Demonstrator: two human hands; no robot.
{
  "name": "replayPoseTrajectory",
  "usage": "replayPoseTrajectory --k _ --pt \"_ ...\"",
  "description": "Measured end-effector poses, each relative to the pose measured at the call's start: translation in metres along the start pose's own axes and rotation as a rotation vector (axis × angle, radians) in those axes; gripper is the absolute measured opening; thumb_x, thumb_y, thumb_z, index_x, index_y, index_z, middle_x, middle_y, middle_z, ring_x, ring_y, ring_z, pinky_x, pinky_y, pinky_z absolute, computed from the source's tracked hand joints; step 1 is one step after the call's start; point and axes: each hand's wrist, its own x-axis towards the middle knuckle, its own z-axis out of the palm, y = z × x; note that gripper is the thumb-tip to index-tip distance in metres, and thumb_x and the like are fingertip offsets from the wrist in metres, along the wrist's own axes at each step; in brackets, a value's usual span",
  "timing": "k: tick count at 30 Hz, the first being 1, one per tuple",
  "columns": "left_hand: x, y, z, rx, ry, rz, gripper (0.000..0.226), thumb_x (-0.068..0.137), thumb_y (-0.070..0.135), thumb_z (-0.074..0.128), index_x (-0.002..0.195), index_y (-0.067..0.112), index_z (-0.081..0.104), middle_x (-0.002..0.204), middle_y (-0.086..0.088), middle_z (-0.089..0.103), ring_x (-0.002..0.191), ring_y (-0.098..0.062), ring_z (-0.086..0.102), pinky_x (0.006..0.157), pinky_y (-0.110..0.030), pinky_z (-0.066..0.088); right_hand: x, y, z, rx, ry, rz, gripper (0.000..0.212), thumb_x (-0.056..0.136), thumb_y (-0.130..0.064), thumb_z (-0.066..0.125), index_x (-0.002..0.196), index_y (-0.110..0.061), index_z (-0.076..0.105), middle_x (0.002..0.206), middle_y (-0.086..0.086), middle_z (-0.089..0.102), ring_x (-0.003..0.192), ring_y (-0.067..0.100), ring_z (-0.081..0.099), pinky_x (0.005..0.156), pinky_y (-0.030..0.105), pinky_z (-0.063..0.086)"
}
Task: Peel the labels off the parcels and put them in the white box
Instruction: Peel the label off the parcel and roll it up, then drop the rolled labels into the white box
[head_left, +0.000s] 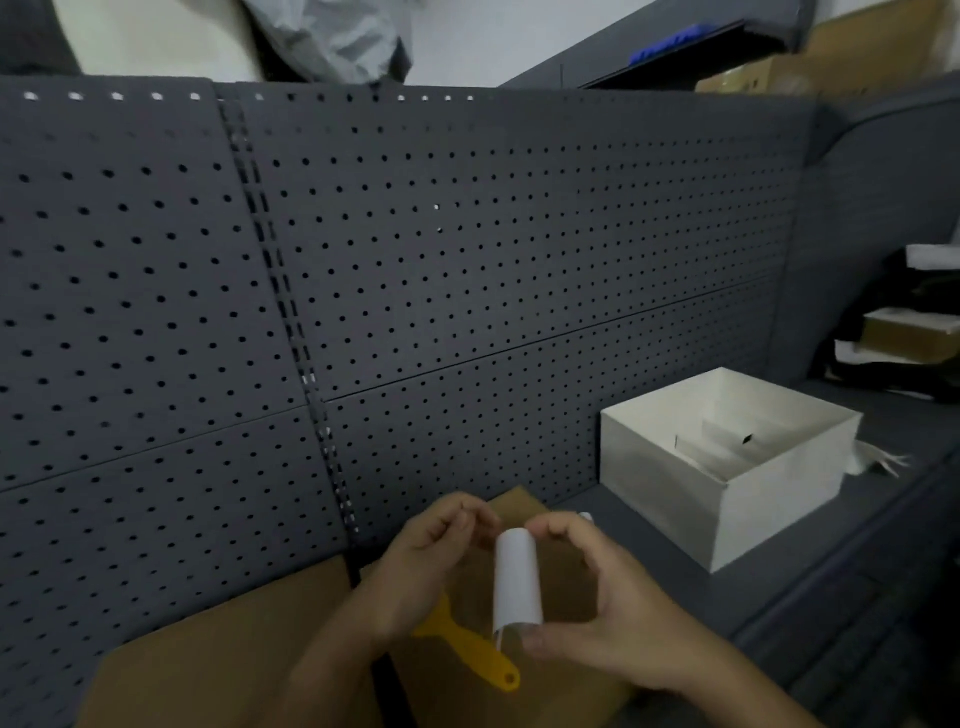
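Label (517, 584) curls free, pinched between right hand (602, 608) and left hand (431, 566); next, likely carrying it rightward into white box (670, 499).

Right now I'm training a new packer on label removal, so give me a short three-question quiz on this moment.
1. True or false: the white box already holds white sheets.
2. The curled white label is held by: A) left hand only, B) both hands, C) neither.
3. Fill in: the yellow scraper lies on the ____ parcel.

Key: 1 true. 2 B; the right hand pinches it top and bottom. 3 brown cardboard.
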Motion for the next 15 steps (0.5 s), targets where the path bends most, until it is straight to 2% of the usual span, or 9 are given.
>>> replayPoseTrajectory --k 2,4,9,10,12,15 --pt "0.019 0.005 0.018 0.042 0.03 0.029 0.023 0.104 0.028 0.046 0.103 0.02 0.067 0.102 0.002 0.069 0.099 -0.016 0.064 0.09 -0.032 0.051 -0.006 0.016 -0.027 0.044 0.029 0.023 0.075 0.063 -0.046 0.09 0.126 -0.042 0.05 0.126 -0.02 0.055 0.122 0.002 0.05 0.103 0.035 0.043" --pt "0.041 0.012 0.039 0.117 0.049 0.048 0.014 0.1 0.016 0.056 0.102 0.022 0.068 0.102 0.008 0.069 0.098 -0.008 0.065 0.087 -0.026 0.053 -0.013 0.034 -0.057 0.068 0.047 0.042 0.074 0.064 -0.042 0.09 0.126 -0.042 0.049 0.126 -0.023 0.055 0.12 -0.004 0.05 0.097 0.026 0.04" --pt "0.106 0.01 0.094 0.363 0.016 -0.051 0.033 0.091 0.017 0.069 0.116 0.037 0.064 0.12 0.019 0.063 0.112 0.002 0.058 0.103 -0.024 0.049 -0.015 0.078 -0.127 0.045 0.073 0.073 0.074 0.06 -0.043 0.091 0.12 -0.052 0.048 0.123 -0.029 0.054 0.12 -0.01 0.047 0.093 0.015 0.036" --pt "0.118 0.007 0.103 0.431 -0.011 -0.064 0.038 0.09 0.019 0.07 0.121 0.039 0.062 0.126 0.021 0.06 0.116 0.003 0.056 0.107 -0.025 0.047 -0.014 0.086 -0.137 0.034 0.071 0.082 0.075 0.059 -0.046 0.091 0.12 -0.053 0.047 0.124 -0.026 0.054 0.122 -0.007 0.047 0.096 0.017 0.038" --pt "0.141 0.004 0.121 0.547 -0.075 -0.107 0.048 0.09 0.023 0.07 0.132 0.04 0.055 0.134 0.02 0.053 0.122 -0.001 0.052 0.107 -0.025 0.045 -0.013 0.1 -0.156 0.0 0.068 0.095 0.081 0.055 -0.055 0.09 0.123 -0.052 0.045 0.127 -0.022 0.052 0.124 0.002 0.046 0.102 0.028 0.043" --pt "0.169 -0.004 0.139 0.764 -0.158 -0.175 0.064 0.084 0.025 0.074 0.141 0.035 0.047 0.14 0.015 0.047 0.127 -0.008 0.047 0.107 -0.025 0.041 -0.012 0.116 -0.175 -0.038 0.068 0.085 0.081 0.055 -0.055 0.089 0.123 -0.051 0.044 0.124 -0.027 0.049 0.123 0.003 0.044 0.102 0.034 0.045"
